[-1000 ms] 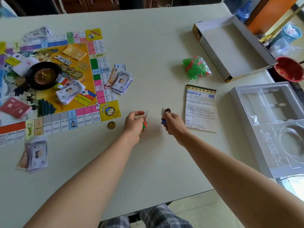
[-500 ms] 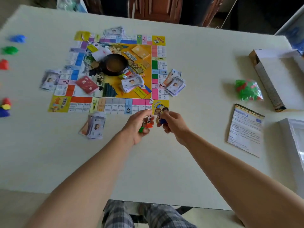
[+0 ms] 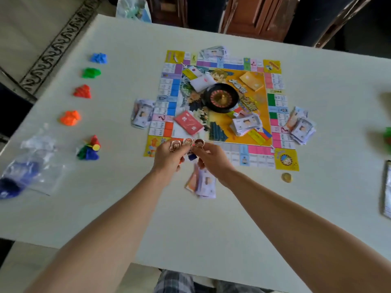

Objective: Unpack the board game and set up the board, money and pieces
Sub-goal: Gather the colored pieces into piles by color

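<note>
- Your left hand (image 3: 169,158) has its fingers curled and pinches a cardboard character piece (image 3: 175,145) upright.
- Your right hand (image 3: 212,160) pinches a brown-haired piece (image 3: 199,143) that stands in a blue base (image 3: 192,156).
- A middle piece (image 3: 187,142) shows between the two; you cannot tell which hand holds it.
- All three heads sit side by side above the near edge of the board (image 3: 285,159).
- A money stack (image 3: 204,183) lies on the tabletop (image 3: 190,229) just under your wrists.
- A roulette wheel (image 3: 221,98) sits at the board's centre, with a red card deck (image 3: 188,123) near it.
- A gold coin (image 3: 286,177) lies just off the board's near right corner.
- Far left, a clear plastic bag (image 3: 38,166) lies flat, with blue contents (image 3: 10,187) bunched at one end.
</note>
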